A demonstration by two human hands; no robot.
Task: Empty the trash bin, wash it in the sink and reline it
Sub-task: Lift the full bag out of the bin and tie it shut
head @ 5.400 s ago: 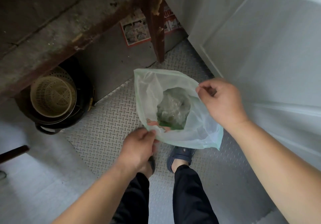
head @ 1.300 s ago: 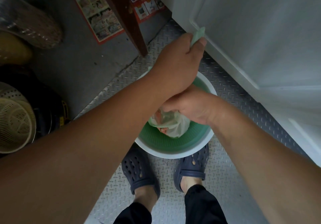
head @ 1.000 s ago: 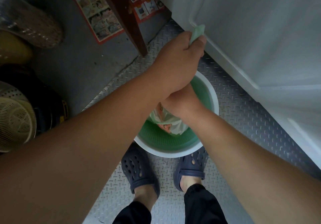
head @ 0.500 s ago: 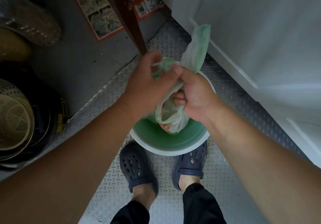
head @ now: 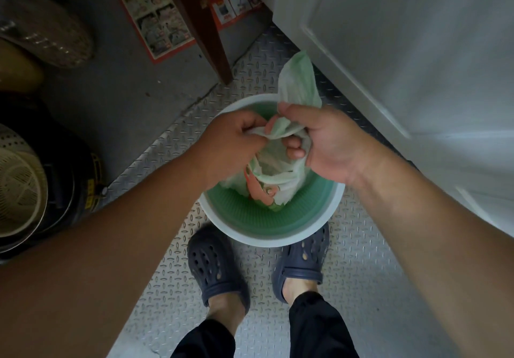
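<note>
A round trash bin (head: 267, 235) with a white rim and green inside stands on the metal floor just ahead of my feet. Over its mouth hangs a pale green trash bag (head: 281, 179) with rubbish inside, something orange showing through. My left hand (head: 233, 140) pinches one twisted end of the bag's neck. My right hand (head: 325, 140) grips the other end, whose loose tail (head: 299, 79) sticks up behind my fingers. The bag's lower part hangs inside the bin.
A white door (head: 403, 51) stands close on the right. A brown wooden leg (head: 203, 26) comes down behind the bin, with flyers (head: 155, 15) on the grey floor. A black pot holding a cream strainer (head: 19, 191) sits at the left.
My hands have uncrossed and drawn apart, each holding one end of the bag's neck. The bag's tail has come free above my right hand.
</note>
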